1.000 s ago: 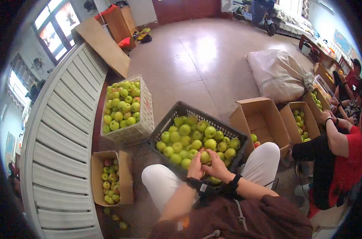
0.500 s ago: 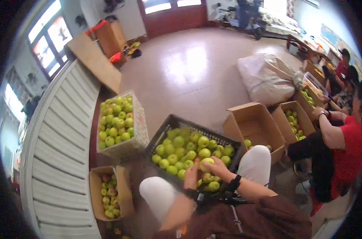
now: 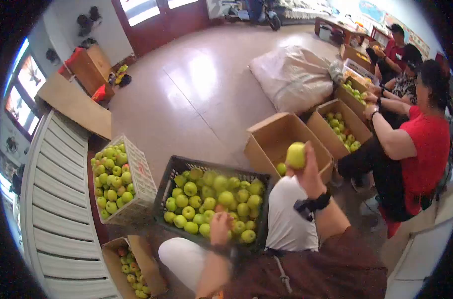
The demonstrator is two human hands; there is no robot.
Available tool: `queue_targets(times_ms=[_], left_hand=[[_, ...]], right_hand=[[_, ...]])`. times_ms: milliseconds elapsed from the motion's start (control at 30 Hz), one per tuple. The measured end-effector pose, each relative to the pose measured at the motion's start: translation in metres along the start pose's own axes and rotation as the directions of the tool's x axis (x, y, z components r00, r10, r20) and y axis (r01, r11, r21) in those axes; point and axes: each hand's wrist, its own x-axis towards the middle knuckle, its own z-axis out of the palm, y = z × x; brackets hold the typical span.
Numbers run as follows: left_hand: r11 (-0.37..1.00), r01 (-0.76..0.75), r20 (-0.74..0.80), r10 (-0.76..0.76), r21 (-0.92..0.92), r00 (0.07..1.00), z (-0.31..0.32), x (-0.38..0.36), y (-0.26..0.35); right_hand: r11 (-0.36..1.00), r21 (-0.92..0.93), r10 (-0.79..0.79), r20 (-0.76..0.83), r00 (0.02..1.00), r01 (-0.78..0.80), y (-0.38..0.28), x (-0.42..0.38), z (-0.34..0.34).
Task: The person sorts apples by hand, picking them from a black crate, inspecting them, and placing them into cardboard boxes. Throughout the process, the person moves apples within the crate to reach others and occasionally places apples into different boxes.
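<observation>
My right hand (image 3: 310, 172) is raised at the near side of an open cardboard box (image 3: 271, 132), its fingers closed round a yellow-green apple (image 3: 296, 155). Inside that box another green apple (image 3: 282, 169) shows low at the left. My left hand (image 3: 220, 228), smeared by motion, is over the near edge of a black plastic crate (image 3: 163, 185) filled with green apples (image 3: 188, 212). Apples lie close around its fingers, and I cannot tell whether it grips one. The crate stands before my knees.
A white crate of apples (image 3: 142, 172) stands left, with a smaller cardboard box of apples (image 3: 154, 269) nearer me. More apple boxes (image 3: 313, 122) line the right, beside a person in red (image 3: 425, 144) and other people. A large white sack (image 3: 291, 79) lies behind the boxes.
My hands have parted. My right hand has carried the apple right and up to the cardboard box, while my left stays over the black crate. The camera view has turned right.
</observation>
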Motion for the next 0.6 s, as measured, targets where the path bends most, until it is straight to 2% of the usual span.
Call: queue_targets(times_ms=[67,100,167,233,267,333,433,467,600], left_hand=[[1.000,0.002,0.062,-0.002,0.001,0.998,-0.002,0.004,-0.002],[1.000,0.009,0.060,-0.010,0.028,0.998,-0.005,0.007,-0.006],[0.998,0.044,0.025,-0.045,0.048,0.999,-0.003,0.010,-0.011],[0.992,0.122,-0.046,-0.123,-0.030,0.991,0.009,0.008,-0.002],[0.978,0.189,-0.017,-0.192,-0.091,0.981,0.008,0.010,-0.003],[0.967,0.238,-0.049,-0.243,-0.095,0.969,0.009,0.015,-0.009],[0.955,0.284,-0.065,-0.290,-0.086,0.955,0.007,0.023,-0.014],[0.951,0.299,-0.066,-0.304,-0.082,0.950,0.009,0.025,-0.014],[0.941,0.336,-0.090,-0.339,-0.047,0.936,0.016,0.033,-0.015]], right_hand=[[0.995,0.053,-0.079,-0.118,0.990,0.086,-0.017,0.009,-0.028],[0.986,-0.052,-0.163,-0.138,0.977,0.158,-0.025,0.013,-0.041],[0.971,-0.047,-0.238,-0.340,0.910,0.236,-0.025,0.029,-0.074],[0.967,-0.194,-0.218,-0.303,0.927,0.164,-0.018,0.043,-0.129],[0.960,-0.252,-0.210,-0.375,0.903,0.118,-0.011,0.048,-0.151],[0.935,-0.353,-0.206,-0.489,0.847,0.024,0.004,0.063,-0.184],[0.870,-0.473,-0.200,-0.601,0.774,-0.143,0.030,0.087,-0.222],[0.873,-0.456,-0.158,-0.600,0.784,-0.173,0.036,0.093,-0.227],[0.692,-0.622,-0.140,-0.612,0.778,-0.365,0.075,0.130,-0.266]])
